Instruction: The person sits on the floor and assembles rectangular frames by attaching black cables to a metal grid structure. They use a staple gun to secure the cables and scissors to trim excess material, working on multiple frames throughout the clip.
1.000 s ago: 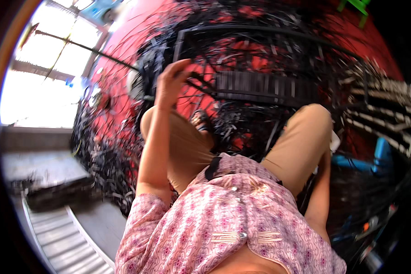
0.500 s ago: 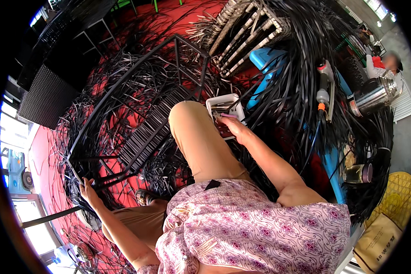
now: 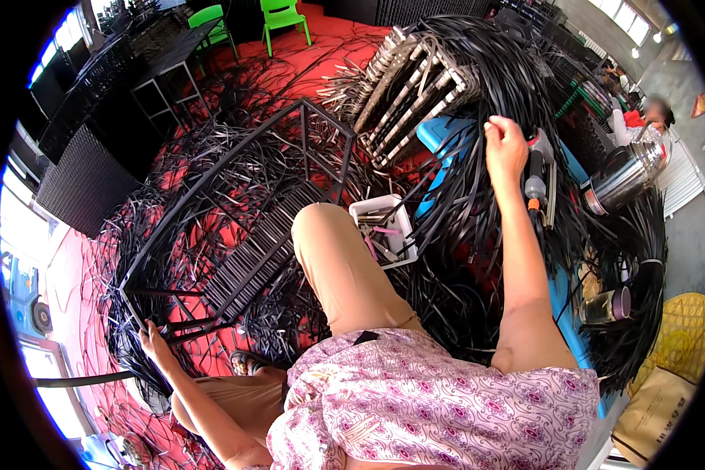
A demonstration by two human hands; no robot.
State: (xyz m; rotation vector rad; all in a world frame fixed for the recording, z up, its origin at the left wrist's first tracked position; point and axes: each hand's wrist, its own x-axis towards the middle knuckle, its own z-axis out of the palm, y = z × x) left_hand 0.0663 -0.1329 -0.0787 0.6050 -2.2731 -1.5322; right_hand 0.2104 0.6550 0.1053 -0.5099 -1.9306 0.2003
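Note:
At the lower left, my left hand (image 3: 155, 345) is closed around the corner bar of a black chair-like frame (image 3: 198, 188). Black strips are woven closely across part of that frame. My right hand (image 3: 507, 149) is raised at the upper right, its fingers pinched together over a thick bundle of long black flat strips (image 3: 517, 74). What lies in its fingertips is too small to tell. A white plastic tray (image 3: 403, 223) beside my knee holds pink-handled and metal tools.
A blue plastic chair (image 3: 435, 135) stands under the strips, with a frame wrapped in pale strips (image 3: 415, 94) behind. A power tool (image 3: 535, 176), a steel flask (image 3: 630, 172) and a lidded jar (image 3: 607, 305) are at right. Loose strips litter the red floor (image 3: 78, 274). Another person sits far right.
My right hand has left the white tray and moved up and right to the black strips. My left hand stays on the frame. The view has tilted up slightly.

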